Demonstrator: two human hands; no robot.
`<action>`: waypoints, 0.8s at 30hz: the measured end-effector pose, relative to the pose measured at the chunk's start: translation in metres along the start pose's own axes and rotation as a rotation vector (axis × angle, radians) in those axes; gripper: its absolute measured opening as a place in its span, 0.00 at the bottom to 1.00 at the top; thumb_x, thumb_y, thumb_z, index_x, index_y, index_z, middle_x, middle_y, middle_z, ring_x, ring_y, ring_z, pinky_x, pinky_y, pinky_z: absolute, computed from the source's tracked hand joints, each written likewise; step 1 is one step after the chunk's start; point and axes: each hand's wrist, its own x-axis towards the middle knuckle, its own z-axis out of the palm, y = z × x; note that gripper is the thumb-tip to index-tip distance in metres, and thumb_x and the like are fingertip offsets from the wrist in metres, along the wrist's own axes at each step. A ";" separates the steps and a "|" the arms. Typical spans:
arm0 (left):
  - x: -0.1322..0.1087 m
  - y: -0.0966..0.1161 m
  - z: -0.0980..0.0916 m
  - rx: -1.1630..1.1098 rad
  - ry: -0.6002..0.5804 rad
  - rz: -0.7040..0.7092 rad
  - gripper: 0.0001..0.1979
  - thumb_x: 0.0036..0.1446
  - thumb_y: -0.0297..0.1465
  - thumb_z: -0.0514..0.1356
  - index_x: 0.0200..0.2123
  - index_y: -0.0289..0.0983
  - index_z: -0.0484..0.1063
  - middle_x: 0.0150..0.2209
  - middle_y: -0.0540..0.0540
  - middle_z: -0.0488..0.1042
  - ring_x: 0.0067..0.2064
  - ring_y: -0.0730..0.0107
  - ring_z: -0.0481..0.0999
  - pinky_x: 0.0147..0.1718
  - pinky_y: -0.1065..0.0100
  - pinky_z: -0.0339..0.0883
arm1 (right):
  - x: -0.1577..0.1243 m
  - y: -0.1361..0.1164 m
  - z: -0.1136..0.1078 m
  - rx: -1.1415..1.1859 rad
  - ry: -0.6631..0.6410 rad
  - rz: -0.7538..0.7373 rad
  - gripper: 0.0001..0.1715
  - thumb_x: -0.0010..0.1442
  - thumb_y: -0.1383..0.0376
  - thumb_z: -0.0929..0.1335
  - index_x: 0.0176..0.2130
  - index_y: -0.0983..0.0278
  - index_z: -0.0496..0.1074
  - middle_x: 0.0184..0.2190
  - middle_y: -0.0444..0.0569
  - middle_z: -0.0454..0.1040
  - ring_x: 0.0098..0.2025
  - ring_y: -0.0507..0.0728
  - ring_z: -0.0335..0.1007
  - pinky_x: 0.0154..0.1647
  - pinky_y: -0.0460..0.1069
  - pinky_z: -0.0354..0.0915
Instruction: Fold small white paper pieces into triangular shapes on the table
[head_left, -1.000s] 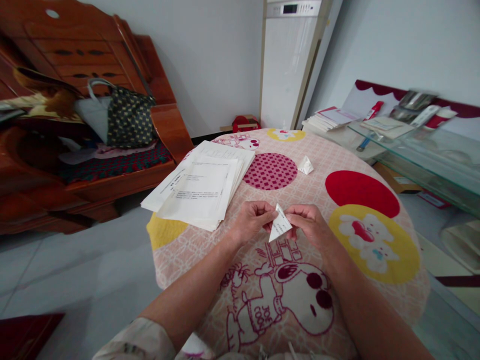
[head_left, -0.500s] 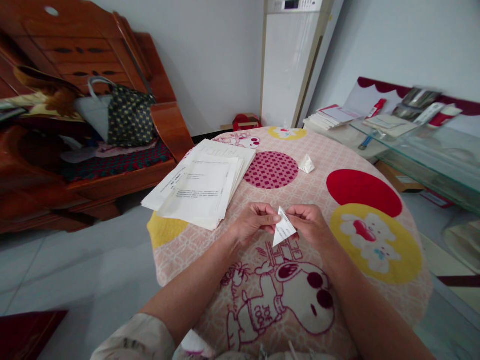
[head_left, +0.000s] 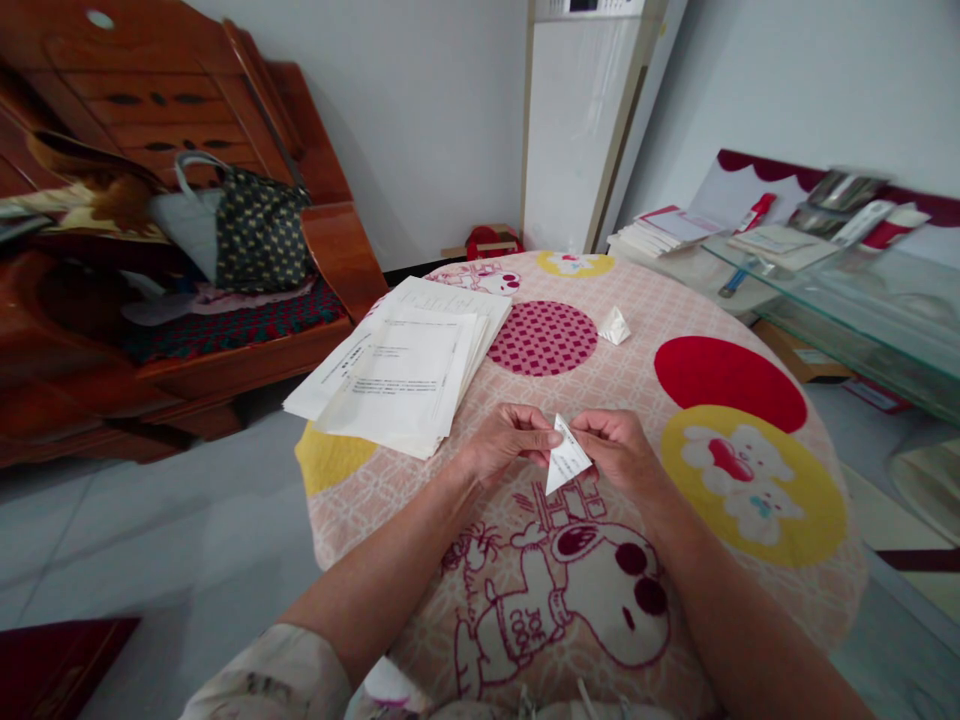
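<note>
Between my two hands is a small piece of printed white paper folded into a triangle [head_left: 568, 460], held just above the tablecloth with one point toward me. My left hand [head_left: 514, 440] pinches its left edge between thumb and fingers. From the other side, my right hand [head_left: 619, 448] grips the right edge, its thumb and forefinger closed on the paper. Farther back on the table sits another small folded paper piece [head_left: 614, 326], standing up in a pointed shape. To the left lies a stack of printed paper sheets [head_left: 405, 375], slightly fanned.
A patterned cloth [head_left: 487, 540] covers the round table. On the right stands a glass shelf [head_left: 847, 290] with papers and metal bowls [head_left: 844, 190]. At left, a wooden bench [head_left: 330, 250] holds a dark patterned bag [head_left: 259, 230]. A tall white cabinet-like unit [head_left: 577, 130] stands behind.
Both hands and the folded paper stay almost in place. The camera view has shifted very slightly; nothing was picked up or let go.
</note>
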 end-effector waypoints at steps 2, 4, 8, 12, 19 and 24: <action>0.000 0.000 -0.001 0.017 0.001 0.010 0.20 0.36 0.39 0.78 0.24 0.31 0.77 0.24 0.46 0.78 0.22 0.75 0.74 0.23 0.73 0.69 | 0.000 0.001 0.000 -0.003 -0.002 0.005 0.20 0.58 0.53 0.71 0.23 0.64 0.72 0.15 0.43 0.69 0.14 0.49 0.60 0.13 0.44 0.52; 0.000 0.000 -0.001 0.030 -0.001 0.020 0.19 0.37 0.39 0.78 0.24 0.31 0.77 0.24 0.46 0.78 0.22 0.75 0.74 0.23 0.73 0.69 | 0.000 0.002 0.000 -0.003 0.001 0.009 0.20 0.59 0.54 0.71 0.24 0.64 0.72 0.15 0.42 0.69 0.14 0.49 0.59 0.14 0.44 0.52; 0.000 0.001 0.000 0.052 0.017 0.046 0.18 0.38 0.38 0.77 0.24 0.32 0.77 0.22 0.47 0.77 0.21 0.76 0.73 0.23 0.74 0.68 | 0.000 0.003 0.000 0.001 -0.008 0.014 0.20 0.60 0.54 0.69 0.24 0.64 0.72 0.15 0.43 0.69 0.14 0.49 0.60 0.14 0.44 0.53; 0.000 0.003 0.002 0.075 0.027 0.056 0.18 0.39 0.38 0.77 0.24 0.32 0.76 0.22 0.47 0.76 0.21 0.76 0.73 0.22 0.74 0.67 | 0.001 0.002 0.003 0.033 -0.011 0.031 0.20 0.60 0.54 0.69 0.24 0.64 0.72 0.15 0.43 0.70 0.14 0.50 0.61 0.13 0.44 0.54; 0.000 0.004 0.000 0.078 0.060 0.082 0.17 0.41 0.38 0.75 0.23 0.32 0.75 0.21 0.48 0.75 0.21 0.77 0.71 0.23 0.74 0.65 | 0.003 0.004 0.001 0.208 -0.034 0.103 0.25 0.60 0.48 0.68 0.26 0.65 0.73 0.18 0.48 0.74 0.16 0.52 0.68 0.12 0.45 0.59; 0.001 0.003 0.000 0.101 0.122 0.145 0.15 0.43 0.36 0.73 0.22 0.33 0.74 0.20 0.50 0.73 0.21 0.78 0.69 0.21 0.74 0.61 | 0.003 0.002 0.000 0.124 -0.116 0.172 0.21 0.55 0.51 0.73 0.28 0.67 0.76 0.19 0.48 0.75 0.17 0.52 0.70 0.15 0.44 0.62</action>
